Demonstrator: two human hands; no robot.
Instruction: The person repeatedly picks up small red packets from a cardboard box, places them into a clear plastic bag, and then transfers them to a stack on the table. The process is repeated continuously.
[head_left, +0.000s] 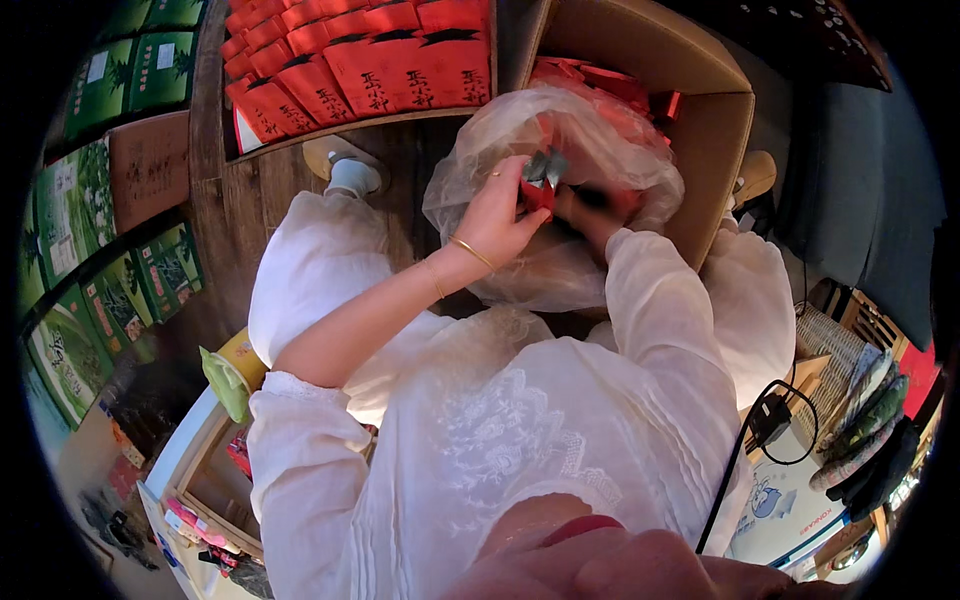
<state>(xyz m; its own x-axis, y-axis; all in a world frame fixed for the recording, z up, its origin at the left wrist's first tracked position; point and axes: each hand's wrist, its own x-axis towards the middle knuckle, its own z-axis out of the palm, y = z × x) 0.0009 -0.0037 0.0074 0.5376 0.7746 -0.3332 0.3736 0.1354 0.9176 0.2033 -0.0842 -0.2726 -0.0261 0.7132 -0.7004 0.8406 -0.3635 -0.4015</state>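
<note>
My left hand (499, 210) is closed around a small red packet (537, 196) whose silvery top edge (545, 166) is spread apart. It holds the packet over a large clear plastic bag (480, 165). Just to the right, my right hand (589, 219) is within the bag's mouth, close to the packet; blur and dark shadow hide its fingers. The bag spills from a cardboard box (690, 172), where red packets (611, 81) lie loosely behind the plastic.
At the far left of the box stands a carton of upright red packets (375, 75) in rows, bearing writing. Green boxes (82, 195) are stacked along the left. A yellow tub (244, 356) with a green liner is by my left elbow. A black cable (739, 465) hangs on the right.
</note>
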